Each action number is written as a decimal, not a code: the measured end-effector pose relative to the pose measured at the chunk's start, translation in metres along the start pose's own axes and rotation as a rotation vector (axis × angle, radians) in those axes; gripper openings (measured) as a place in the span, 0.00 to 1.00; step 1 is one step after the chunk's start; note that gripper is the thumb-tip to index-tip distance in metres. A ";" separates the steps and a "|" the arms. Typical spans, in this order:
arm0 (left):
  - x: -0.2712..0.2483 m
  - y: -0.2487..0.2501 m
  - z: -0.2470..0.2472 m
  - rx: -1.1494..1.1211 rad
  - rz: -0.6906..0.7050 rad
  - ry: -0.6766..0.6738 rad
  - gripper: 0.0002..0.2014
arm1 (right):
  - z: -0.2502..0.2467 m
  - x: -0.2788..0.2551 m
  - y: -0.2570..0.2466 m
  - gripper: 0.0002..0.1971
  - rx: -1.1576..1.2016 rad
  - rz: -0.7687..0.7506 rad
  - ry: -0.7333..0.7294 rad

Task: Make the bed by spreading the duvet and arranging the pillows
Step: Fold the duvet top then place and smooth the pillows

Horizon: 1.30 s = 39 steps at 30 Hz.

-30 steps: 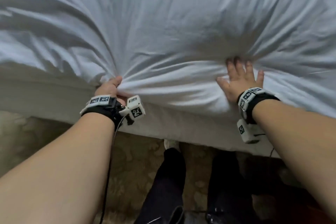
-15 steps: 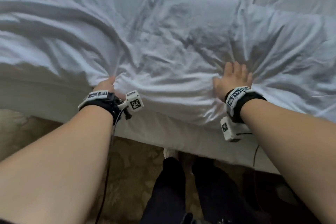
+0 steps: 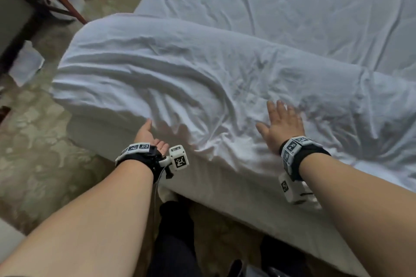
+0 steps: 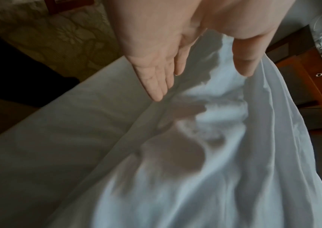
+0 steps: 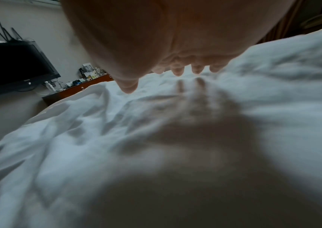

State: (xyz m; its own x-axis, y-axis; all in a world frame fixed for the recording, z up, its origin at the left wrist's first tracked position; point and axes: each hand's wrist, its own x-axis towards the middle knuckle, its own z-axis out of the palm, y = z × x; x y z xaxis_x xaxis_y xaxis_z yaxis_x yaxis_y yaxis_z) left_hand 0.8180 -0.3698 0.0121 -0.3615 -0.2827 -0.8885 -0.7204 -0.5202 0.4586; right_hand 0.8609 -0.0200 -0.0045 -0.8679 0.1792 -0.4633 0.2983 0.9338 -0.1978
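Lies bunched in a thick roll across the middle of the frame, the duvet, near the bed edge, with left hand and right hand both spread wide, holding nothing, so likely to slide floorward at lower left.

The duvet is seen from above in the head view, looking forward and down from the bedside, with both forearms in frame. In the left wrist view the duvet is viewed closely along the open palm, at its near edge. In the right wrist view the duvet is skimmed from very near, blurred. The duvet is shared by all three.
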 end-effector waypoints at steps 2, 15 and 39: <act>0.033 0.029 -0.011 0.042 -0.006 0.045 0.61 | 0.011 0.017 -0.035 0.40 0.011 0.026 0.020; 0.207 0.266 -0.118 0.364 0.190 0.142 0.35 | 0.095 0.082 -0.308 0.36 0.077 0.382 -0.018; 0.243 0.385 -0.103 0.347 0.095 0.154 0.32 | 0.015 0.193 -0.355 0.37 0.018 0.146 0.026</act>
State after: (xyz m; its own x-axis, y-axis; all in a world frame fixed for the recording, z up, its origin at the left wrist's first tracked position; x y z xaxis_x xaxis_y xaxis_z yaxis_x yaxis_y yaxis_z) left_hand 0.5134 -0.7216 -0.0251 -0.3618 -0.4480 -0.8176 -0.8549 -0.1904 0.4827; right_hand 0.5935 -0.3211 -0.0368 -0.8248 0.3207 -0.4657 0.4287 0.8917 -0.1452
